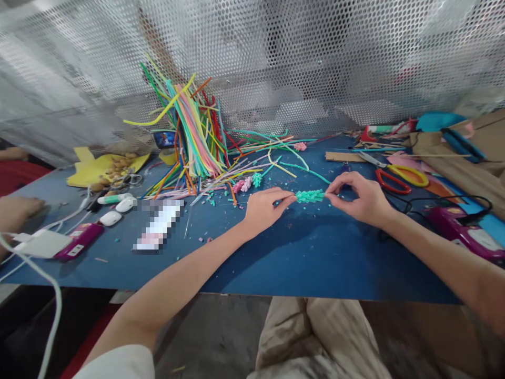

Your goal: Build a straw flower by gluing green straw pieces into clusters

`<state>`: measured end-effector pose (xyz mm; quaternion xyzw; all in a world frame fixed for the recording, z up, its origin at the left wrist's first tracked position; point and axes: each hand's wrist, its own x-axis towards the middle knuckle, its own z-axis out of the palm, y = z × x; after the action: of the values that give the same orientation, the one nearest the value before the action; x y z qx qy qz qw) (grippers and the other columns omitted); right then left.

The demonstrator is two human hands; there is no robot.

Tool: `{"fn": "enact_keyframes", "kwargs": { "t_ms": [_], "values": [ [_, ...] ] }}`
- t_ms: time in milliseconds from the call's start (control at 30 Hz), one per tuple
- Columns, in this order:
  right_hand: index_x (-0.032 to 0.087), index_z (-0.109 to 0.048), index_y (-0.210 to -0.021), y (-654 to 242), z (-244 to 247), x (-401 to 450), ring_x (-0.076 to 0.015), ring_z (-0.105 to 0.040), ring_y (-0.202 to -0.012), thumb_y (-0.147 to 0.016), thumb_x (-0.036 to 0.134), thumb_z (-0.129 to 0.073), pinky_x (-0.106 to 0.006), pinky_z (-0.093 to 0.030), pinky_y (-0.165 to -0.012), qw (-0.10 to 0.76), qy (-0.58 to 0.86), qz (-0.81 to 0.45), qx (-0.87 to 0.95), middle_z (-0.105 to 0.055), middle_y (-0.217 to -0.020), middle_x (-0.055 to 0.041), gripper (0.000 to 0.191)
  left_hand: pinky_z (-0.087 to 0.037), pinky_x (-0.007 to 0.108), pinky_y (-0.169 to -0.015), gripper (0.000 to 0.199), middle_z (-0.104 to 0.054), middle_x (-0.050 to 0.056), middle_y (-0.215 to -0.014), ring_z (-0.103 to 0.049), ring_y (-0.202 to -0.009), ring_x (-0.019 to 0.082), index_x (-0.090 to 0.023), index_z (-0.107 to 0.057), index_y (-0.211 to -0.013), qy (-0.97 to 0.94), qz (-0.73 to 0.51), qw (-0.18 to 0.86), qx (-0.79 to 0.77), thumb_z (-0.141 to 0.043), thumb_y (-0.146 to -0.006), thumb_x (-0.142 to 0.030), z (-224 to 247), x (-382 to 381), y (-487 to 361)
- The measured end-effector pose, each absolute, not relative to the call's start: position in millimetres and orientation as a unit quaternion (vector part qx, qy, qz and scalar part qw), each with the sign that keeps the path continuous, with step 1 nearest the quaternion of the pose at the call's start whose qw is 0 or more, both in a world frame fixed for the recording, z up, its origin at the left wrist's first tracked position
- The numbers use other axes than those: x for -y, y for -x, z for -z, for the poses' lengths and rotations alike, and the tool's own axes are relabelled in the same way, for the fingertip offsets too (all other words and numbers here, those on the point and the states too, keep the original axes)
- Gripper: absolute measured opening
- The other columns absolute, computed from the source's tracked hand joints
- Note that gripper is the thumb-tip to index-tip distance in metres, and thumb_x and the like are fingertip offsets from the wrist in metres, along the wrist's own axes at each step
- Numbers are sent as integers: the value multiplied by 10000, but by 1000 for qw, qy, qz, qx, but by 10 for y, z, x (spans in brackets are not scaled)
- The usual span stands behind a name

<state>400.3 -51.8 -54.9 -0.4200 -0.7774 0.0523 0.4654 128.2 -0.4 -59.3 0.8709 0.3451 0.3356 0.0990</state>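
A short green strand of small cut pieces (pixel 310 196) is stretched level between my two hands, above the blue tabletop. My left hand (pixel 269 209) pinches its left end between thumb and fingertips. At the right end, the thumb and forefinger of my right hand (pixel 357 196) are closed on the tip. Just beyond my left hand lie a similar green cluster (pixel 256 180), a pale pink one (pixel 246 184) and a deeper pink one (pixel 238 186). Tiny cut bits are scattered around them.
A tall bundle of colourful thin sticks (pixel 199 134) stands before the perforated metal screen (pixel 315 58). Red-handled scissors (pixel 392 181) and yellow-handled ones (pixel 410 175) lie right, near a purple power strip (pixel 465 231). A blurred-out phone (pixel 160 226) lies left; another person's hand (pixel 16 213) rests beyond.
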Motion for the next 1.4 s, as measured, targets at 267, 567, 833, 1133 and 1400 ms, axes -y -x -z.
{"fn": "enact_keyframes", "kwargs": {
  "t_ms": [267, 567, 833, 1133, 1400],
  "values": [
    [262, -611, -959, -3974, 567, 530, -164, -660, -761, -868, 231, -702, -353, -566, -737, 463, 422, -52, 778, -683, -903, -13, 133, -415, 250, -633, 314, -752, -2, -841, -581, -652, 111, -238, -791, -993, -861, -333, 140, -357, -552, -997, -443, 589, 12, -1288],
    [267, -591, -985, -3959, 564, 538, -173, -673, -754, -880, 290, -718, -346, -573, -705, 481, 432, -84, 758, -709, -915, -20, 167, -413, 254, -630, 321, -748, -9, -842, -584, -656, 109, -247, -789, -996, -862, -329, 139, -361, -545, -999, -456, 588, 1, -1276],
    [281, -501, -1043, -3946, 607, 516, -193, -693, -766, -878, 309, -732, -373, -580, -726, 510, 409, -128, 746, -735, -897, -15, 286, -418, 251, -628, 328, -761, 2, -876, -603, -657, 108, -252, -794, -1000, -866, -322, 119, -364, -541, -1000, -461, 566, 19, -1277],
    [278, -487, -1047, -3957, 619, 507, -204, -697, -782, -878, 329, -732, -379, -577, -721, 510, 406, -120, 749, -736, -900, -24, 303, -442, 250, -642, 331, -772, 10, -893, -621, -664, 111, -249, -798, -999, -862, -325, 114, -372, -548, -994, -465, 547, 39, -1291],
    [262, -527, -1025, -3955, 599, 492, -205, -679, -778, -913, 348, -672, -385, -588, -737, 484, 413, -99, 765, -694, -900, -41, 203, -447, 257, -647, 356, -770, 14, -901, -605, -653, 113, -246, -794, -998, -864, -324, 120, -366, -520, -1005, -473, 560, 35, -1289]
  ]
}}
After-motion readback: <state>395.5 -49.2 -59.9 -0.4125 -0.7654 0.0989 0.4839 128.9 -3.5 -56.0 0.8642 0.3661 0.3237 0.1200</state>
